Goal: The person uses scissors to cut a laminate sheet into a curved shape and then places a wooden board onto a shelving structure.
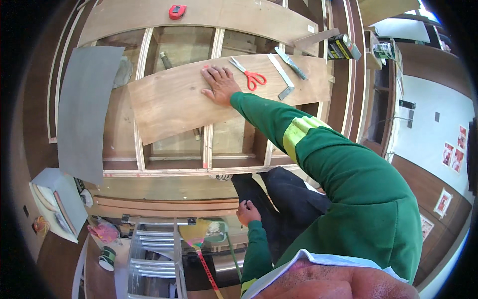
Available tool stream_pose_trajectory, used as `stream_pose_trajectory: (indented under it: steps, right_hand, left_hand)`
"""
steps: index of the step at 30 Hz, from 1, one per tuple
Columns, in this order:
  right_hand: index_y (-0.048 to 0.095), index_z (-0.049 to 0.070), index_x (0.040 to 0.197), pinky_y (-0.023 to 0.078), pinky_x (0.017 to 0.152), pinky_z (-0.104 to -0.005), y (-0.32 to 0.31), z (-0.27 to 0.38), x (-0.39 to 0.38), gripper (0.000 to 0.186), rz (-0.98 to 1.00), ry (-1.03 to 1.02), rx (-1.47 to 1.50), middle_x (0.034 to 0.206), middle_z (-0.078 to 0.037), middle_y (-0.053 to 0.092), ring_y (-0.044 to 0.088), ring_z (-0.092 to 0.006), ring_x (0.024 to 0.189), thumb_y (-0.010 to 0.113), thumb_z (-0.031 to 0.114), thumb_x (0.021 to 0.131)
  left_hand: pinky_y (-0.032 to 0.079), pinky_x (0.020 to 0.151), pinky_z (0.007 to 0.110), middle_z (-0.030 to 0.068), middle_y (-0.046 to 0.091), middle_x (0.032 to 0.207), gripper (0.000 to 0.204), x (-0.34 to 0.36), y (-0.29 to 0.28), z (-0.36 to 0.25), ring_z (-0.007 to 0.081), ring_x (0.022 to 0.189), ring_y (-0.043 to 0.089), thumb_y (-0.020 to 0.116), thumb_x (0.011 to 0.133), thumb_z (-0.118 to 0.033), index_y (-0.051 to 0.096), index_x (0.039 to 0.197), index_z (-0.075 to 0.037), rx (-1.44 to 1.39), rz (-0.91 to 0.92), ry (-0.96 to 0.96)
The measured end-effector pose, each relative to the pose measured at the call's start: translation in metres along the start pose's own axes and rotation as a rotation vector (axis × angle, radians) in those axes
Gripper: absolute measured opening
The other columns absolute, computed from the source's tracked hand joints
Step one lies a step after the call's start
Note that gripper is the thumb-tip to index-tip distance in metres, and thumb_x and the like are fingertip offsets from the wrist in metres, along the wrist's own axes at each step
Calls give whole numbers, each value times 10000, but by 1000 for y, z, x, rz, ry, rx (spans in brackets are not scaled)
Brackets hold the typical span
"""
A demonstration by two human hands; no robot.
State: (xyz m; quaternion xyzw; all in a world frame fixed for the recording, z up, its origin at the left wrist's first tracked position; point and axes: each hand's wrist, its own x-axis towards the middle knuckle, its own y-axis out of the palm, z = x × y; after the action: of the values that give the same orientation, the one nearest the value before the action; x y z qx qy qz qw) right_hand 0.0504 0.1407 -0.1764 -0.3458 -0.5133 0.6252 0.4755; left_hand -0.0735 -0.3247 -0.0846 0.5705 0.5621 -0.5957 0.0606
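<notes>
My right hand lies open, fingers spread, on a long pale plywood strip across an open wooden frame. Just right of my fingers are red-handled scissors. Farther right on the strip lie an L-shaped metal square and a grey-handled tool, probably a cutter or blade. My left hand is down by my dark trousers, fingers curled; whatever it may hold is too small to make out.
A red tape measure sits on another board. A grey sheet lies at left. Below are an aluminium ladder, a broom and a paint can. Boxed items stand at right beside wooden panels.
</notes>
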Motion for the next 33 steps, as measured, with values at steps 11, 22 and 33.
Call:
stream_pose_trajectory:
  steps: [11,22,33]
  right_hand:
    - [279,86,1510,165,1159,-537,-8,-3,5,748,93,31,43,1484,-155,353,277,-328,1420,476,515,930]
    - [282,90,1511,158,1163,-523,-8,-4,2,770,92,36,35,1488,-140,346,269,-310,1423,498,524,914]
    - [334,122,1500,214,1126,-523,11,-10,-3,760,42,17,-21,1468,-155,398,333,-332,1375,498,560,902]
  left_hand:
    - [489,849,437,103,708,929,245,15,6,-12,315,939,612,666,863,-260,688,1023,-76,51,1,112]
    - [496,817,443,122,700,924,260,20,-5,-19,314,913,615,669,867,-263,687,1053,-83,14,39,8]
    - [487,876,458,176,701,1034,330,13,8,7,383,983,618,613,920,-283,670,1148,-51,-79,-31,82]
